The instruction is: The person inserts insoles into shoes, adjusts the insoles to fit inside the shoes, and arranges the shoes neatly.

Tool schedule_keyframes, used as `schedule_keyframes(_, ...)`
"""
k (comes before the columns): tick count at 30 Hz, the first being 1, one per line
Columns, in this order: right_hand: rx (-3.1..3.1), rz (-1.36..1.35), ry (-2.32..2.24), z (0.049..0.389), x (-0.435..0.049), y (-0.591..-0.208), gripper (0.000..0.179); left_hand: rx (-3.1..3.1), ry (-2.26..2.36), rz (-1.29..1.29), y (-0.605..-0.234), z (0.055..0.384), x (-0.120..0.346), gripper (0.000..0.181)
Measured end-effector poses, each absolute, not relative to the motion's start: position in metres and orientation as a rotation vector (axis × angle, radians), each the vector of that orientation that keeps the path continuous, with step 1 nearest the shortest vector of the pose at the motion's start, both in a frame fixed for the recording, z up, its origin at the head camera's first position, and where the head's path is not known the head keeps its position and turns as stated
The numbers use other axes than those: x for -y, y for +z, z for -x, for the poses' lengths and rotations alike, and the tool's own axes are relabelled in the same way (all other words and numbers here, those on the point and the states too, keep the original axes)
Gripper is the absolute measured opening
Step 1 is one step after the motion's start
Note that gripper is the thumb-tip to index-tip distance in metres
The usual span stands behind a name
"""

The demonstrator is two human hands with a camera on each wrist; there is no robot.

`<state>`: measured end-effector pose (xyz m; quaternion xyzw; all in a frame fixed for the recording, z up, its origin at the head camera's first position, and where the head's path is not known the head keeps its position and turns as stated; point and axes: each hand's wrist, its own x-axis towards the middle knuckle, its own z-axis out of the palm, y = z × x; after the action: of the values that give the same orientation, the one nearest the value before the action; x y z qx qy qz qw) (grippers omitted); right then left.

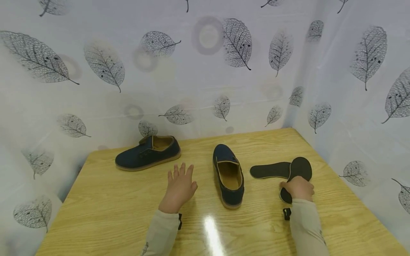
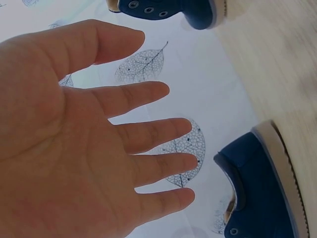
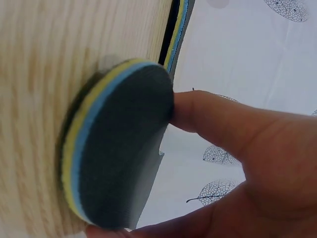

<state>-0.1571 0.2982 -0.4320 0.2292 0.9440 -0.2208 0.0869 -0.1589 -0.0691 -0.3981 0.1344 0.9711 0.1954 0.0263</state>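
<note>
My right hand point(image 1: 298, 187) grips a dark grey insole point(image 1: 301, 167) by its sides, thumb on one edge and fingers on the other. In the right wrist view that insole point(image 3: 124, 134) shows yellow and blue foam layers along its edge. A second dark insole point(image 1: 269, 170) lies crosswise beside it, partly covered by the held one. My left hand point(image 1: 179, 188) holds nothing, its fingers straight and spread over the table. To its right stands a navy shoe point(image 1: 232, 197), toe pointing away. Another navy shoe point(image 1: 137, 158) stands at the back left, toe to the left.
The wooden table point(image 1: 112, 206) ends at the back and right against white leaf-print curtains point(image 1: 192, 81). Bare wood lies between the two shoes. A black strap piece point(image 1: 287, 214) shows at the right wrist.
</note>
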Motion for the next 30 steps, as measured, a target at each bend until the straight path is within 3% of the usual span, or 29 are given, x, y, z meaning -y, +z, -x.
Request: schedule_keyframes(30,-2.996,-0.719,-0.724,0.147,-0.305,-0.426,0.058,-3.006,0.608,-0.421,-0.399,0.160,0.070,0.055)
